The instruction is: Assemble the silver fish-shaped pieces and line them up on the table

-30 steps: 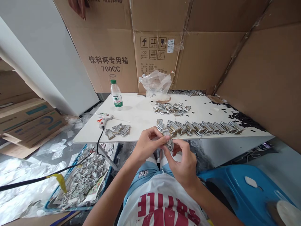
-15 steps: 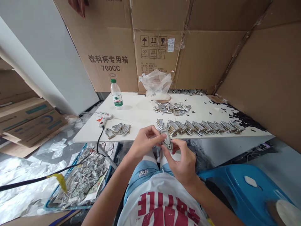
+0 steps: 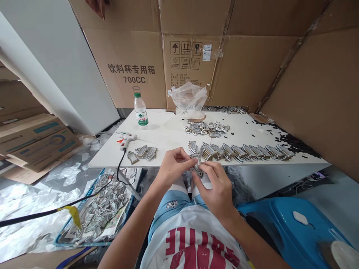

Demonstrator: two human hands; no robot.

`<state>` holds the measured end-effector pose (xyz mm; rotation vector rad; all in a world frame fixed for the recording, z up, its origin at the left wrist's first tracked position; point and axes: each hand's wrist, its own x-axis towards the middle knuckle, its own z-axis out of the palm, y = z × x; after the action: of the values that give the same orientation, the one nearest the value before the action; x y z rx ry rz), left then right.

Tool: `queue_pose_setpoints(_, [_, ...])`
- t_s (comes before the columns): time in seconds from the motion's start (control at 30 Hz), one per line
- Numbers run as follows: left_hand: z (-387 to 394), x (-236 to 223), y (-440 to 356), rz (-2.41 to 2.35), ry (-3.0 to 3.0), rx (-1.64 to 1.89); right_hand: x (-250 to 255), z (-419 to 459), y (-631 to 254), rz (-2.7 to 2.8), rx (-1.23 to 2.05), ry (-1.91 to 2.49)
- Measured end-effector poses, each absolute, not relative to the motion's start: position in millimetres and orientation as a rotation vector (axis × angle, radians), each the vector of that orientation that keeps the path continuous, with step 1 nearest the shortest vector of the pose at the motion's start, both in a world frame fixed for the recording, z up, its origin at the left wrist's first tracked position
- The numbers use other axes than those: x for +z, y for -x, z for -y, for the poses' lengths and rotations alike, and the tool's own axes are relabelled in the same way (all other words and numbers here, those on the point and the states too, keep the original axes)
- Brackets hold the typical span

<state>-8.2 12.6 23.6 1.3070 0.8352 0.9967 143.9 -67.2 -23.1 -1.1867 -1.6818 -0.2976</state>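
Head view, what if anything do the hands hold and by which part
A small metal piece: the left hand pinches its left edge, the right hand its near end.

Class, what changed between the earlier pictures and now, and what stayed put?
The right hand has moved leftward over the small silver-grey metal piece, covering more of it; the left hand still pinches it. The view swung slightly left. The clear, green-capped plastic bottle and white glue gun stayed put.

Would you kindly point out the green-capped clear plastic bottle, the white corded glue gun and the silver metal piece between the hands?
Green-capped clear plastic bottle [image 3: 141, 114]: head view, on its label.
White corded glue gun [image 3: 128, 141]: head view, on its body.
Silver metal piece [image 3: 199, 162]: head view, on its exposed middle.
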Motion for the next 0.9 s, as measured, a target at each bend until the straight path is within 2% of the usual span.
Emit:
queue_pose_setpoints(0.2, [-26.8,24.2,24.4,-0.954,-1.349,1.087,-23.6,36.5,-155.8,1.633,-0.367,1.257])
queue_pose_setpoints(0.47, [-30.5,36.0,42.8,-1.017,-1.368,1.192,-24.7,-24.8,-167.3,1.701,-0.429,1.576])
queue_pose_setpoints(0.9, [-28.7,36.7,46.7,-0.968,-1.416,1.227,-31.3,-44.6,-160.6,1.745,-0.399,1.712])
